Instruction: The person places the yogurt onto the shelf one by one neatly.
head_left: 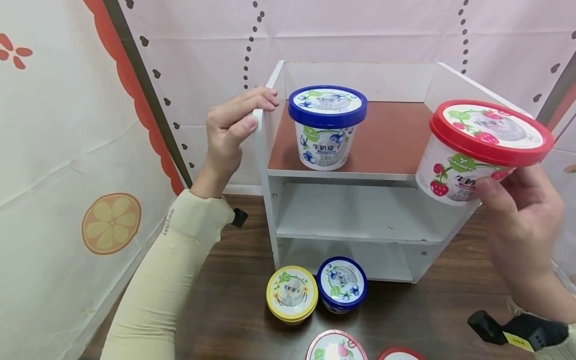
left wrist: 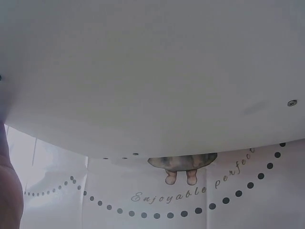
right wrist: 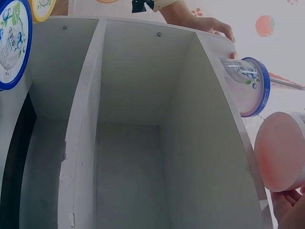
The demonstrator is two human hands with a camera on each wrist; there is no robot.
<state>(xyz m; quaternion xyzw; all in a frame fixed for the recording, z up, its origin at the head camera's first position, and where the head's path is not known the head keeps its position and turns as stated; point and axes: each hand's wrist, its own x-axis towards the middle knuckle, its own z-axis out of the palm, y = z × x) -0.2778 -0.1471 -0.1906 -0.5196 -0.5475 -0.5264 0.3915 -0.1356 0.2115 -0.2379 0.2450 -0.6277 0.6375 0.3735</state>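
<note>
My right hand (head_left: 524, 220) grips a red-lidded ice cream tub (head_left: 483, 150) with strawberries printed on it. The thumb lies on its front, and the tub hangs tilted over the right front of the shelf's top board. In the right wrist view the pale underside of this tub (right wrist: 279, 152) shows. With fingers over its upper edge, my left hand (head_left: 234, 125) holds the left side panel of a small white shelf (head_left: 342, 205). A blue-lidded tub (head_left: 328, 127) with blueberries stands upright on the brown top board (head_left: 391, 130), near its left side.
On the dark wooden table (head_left: 216, 300), a yellow-lidded tub (head_left: 292, 294) stands beside another blue-lidded tub (head_left: 342, 284) before the shelf. Nearer, a pink-lidded tub (head_left: 336, 347) and a red-rimmed lid (head_left: 400, 355) are cut off by the frame. Printed cloth (head_left: 202, 40) hangs behind.
</note>
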